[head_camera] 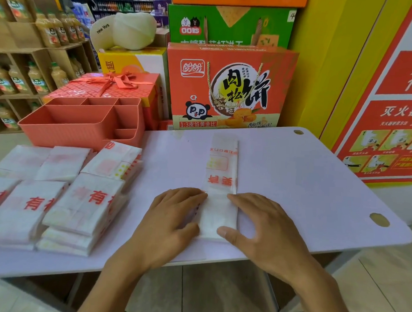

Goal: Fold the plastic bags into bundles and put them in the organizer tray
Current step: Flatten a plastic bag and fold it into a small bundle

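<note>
The plastic bag [221, 166], folded into a long strip, lies flat mid-table [305, 183]. Left hand [174, 215] and right hand [261, 224] press its near end, fingers extended. The organizer tray [79, 124] stands far left, behind the stacked bags [64, 196].

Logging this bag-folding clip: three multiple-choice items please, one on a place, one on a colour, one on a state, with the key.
1. Where is the tray? A) at the far left of the table, behind the stacks of bags; B) on the floor; C) at the table's right edge.
2. What colour is the tray? A) blue; B) green; C) coral pink.
3. How is the bag under the left hand and right hand? A) crumpled into a ball; B) folded into a long flat strip; C) lifted off the table.
Key: 1 A, it stands beyond the stacks; 2 C, its walls are coral; 3 B, both hands press its near end flat.
</note>
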Available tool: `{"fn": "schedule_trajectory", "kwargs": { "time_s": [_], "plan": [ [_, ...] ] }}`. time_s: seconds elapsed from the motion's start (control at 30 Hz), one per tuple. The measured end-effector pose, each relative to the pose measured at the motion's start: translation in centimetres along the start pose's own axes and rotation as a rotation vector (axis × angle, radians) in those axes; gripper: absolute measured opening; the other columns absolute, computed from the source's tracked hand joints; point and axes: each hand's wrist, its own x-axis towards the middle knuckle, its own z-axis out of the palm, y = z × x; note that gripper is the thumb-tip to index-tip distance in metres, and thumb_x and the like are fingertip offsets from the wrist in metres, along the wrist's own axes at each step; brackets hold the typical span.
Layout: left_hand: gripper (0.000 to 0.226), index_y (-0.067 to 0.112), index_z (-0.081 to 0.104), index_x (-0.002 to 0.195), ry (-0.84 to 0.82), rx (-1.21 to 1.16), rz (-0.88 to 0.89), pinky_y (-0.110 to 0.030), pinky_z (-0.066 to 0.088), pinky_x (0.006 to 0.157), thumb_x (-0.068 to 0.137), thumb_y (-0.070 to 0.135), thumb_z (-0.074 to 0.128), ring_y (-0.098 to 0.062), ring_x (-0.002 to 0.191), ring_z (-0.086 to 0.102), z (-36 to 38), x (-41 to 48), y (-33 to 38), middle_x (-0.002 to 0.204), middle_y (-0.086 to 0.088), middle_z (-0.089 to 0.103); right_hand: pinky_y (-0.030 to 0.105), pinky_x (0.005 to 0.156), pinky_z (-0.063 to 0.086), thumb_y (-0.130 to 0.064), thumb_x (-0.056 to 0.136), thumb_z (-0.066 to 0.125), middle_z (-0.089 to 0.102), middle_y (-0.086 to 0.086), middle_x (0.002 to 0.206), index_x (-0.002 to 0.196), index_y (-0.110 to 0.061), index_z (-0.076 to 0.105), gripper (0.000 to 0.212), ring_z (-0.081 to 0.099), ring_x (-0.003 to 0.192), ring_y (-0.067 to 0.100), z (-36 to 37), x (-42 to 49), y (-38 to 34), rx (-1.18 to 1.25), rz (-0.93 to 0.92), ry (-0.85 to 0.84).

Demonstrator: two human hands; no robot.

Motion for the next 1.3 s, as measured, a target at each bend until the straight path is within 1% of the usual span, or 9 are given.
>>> {"fn": "schedule_trajectory", "kwargs": {
  "time_s": [0.2, 0.37, 0.43, 0.53, 0.67, 0.8, 0.97, 1.13, 1.3],
  "plan": [
    [0.064, 0.025, 0.061, 0.137, 0.029, 0.047, 0.041, -0.039, 0.041, 0.11, 0.08, 0.031, 0.033, -0.01, 0.131, 0.05, 0.3, 0.1, -0.5, 0.145, 0.013, 0.053, 0.026, 0.121, 0.026, -0.106, 0.055, 0.027, 0.012, -0.025, 0.152, 0.156, -0.04, 0.018, 0.121, 0.019, 0.141, 0.004, -0.9, 0.2, -0.6, -0.099, -0.038, -0.149],
    [0.056, 0.025, 0.065, 0.131, 0.064, -0.019, 0.059, -0.041, 0.044, 0.108, 0.078, 0.019, 0.047, -0.007, 0.131, 0.052, 0.2, 0.2, -0.7, 0.142, 0.015, 0.057, 0.027, 0.125, -0.002, -0.106, 0.05, 0.04, -0.014, -0.026, 0.163, 0.156, -0.042, -0.005, 0.131, -0.011, 0.149, -0.004, -1.0, 0.1, -0.3, -0.157, -0.111, -0.269],
    [0.054, 0.022, 0.068, 0.126, 0.085, -0.075, 0.065, -0.038, 0.048, 0.103, 0.076, 0.009, 0.054, -0.007, 0.123, 0.057, 0.1, 0.2, -0.9, 0.133, 0.014, 0.062, 0.024, 0.123, -0.001, -0.103, 0.055, 0.047, -0.002, -0.027, 0.163, 0.155, -0.044, 0.004, 0.124, -0.001, 0.15, -0.005, -0.7, -0.1, 0.1, -0.141, -0.15, -0.232],
    [0.048, 0.022, 0.073, 0.117, 0.107, -0.156, 0.042, -0.03, 0.051, 0.096, 0.076, 0.004, 0.055, -0.004, 0.111, 0.061, -0.3, 0.1, -0.9, 0.119, 0.017, 0.066, 0.018, 0.117, 0.019, -0.098, 0.064, 0.049, 0.028, -0.029, 0.154, 0.147, -0.043, 0.03, 0.101, 0.028, 0.141, -0.004, 0.1, -0.7, 0.7, -0.107, -0.237, -0.075],
    [0.041, 0.025, 0.078, 0.107, 0.1, -0.193, 0.046, -0.023, 0.05, 0.094, 0.077, 0.002, 0.061, -0.003, 0.106, 0.063, -0.5, 0.0, -0.7, 0.112, 0.018, 0.068, 0.011, 0.105, 0.036, -0.071, 0.083, 0.06, 0.054, -0.024, 0.136, 0.131, -0.038, 0.053, 0.059, 0.051, 0.125, -0.001, 0.7, -1.1, 1.4, 0.002, -0.291, 0.077],
    [0.036, 0.027, 0.08, 0.101, 0.085, -0.23, 0.045, -0.017, 0.046, 0.093, 0.077, 0.007, 0.061, -0.003, 0.107, 0.062, -0.8, -0.1, -0.4, 0.109, 0.019, 0.069, 0.001, 0.093, 0.039, -0.057, 0.087, 0.063, 0.053, -0.04, 0.12, 0.121, -0.04, 0.063, 0.038, 0.05, 0.121, -0.011, 0.4, -0.7, 1.3, 0.19, -0.143, 0.07],
    [0.018, 0.026, 0.078, 0.095, 0.077, -0.195, 0.039, -0.026, 0.046, 0.089, 0.081, 0.023, 0.068, -0.004, 0.103, 0.06, -0.6, 0.1, -0.4, 0.103, 0.018, 0.066, 0.006, 0.087, 0.045, -0.051, 0.087, 0.059, 0.061, -0.029, 0.109, 0.116, -0.029, 0.072, 0.038, 0.057, 0.11, -0.009, -0.7, 0.1, 0.4, 0.528, 0.048, -0.013],
    [0.016, 0.03, 0.072, 0.079, 0.111, -0.198, 0.043, -0.024, 0.045, 0.08, 0.088, 0.044, 0.069, -0.009, 0.093, 0.058, -0.1, 0.4, -0.7, 0.087, 0.018, 0.063, 0.011, 0.081, 0.044, -0.044, 0.091, 0.067, 0.056, -0.023, 0.102, 0.094, -0.022, 0.077, 0.025, 0.058, 0.1, -0.001, -0.6, 0.9, 0.6, 0.446, 0.089, 0.021],
    [0.035, 0.041, 0.044, 0.063, 0.13, -0.122, 0.044, -0.025, 0.04, 0.076, 0.094, 0.051, 0.059, -0.009, 0.082, 0.05, 0.0, 0.5, -0.7, 0.071, 0.013, 0.054, 0.013, 0.078, 0.045, -0.048, 0.084, 0.074, 0.059, -0.02, 0.097, 0.076, -0.024, 0.075, 0.026, 0.056, 0.095, 0.0, -0.3, 1.3, 0.4, 0.367, 0.155, 0.108]
  ]
}}
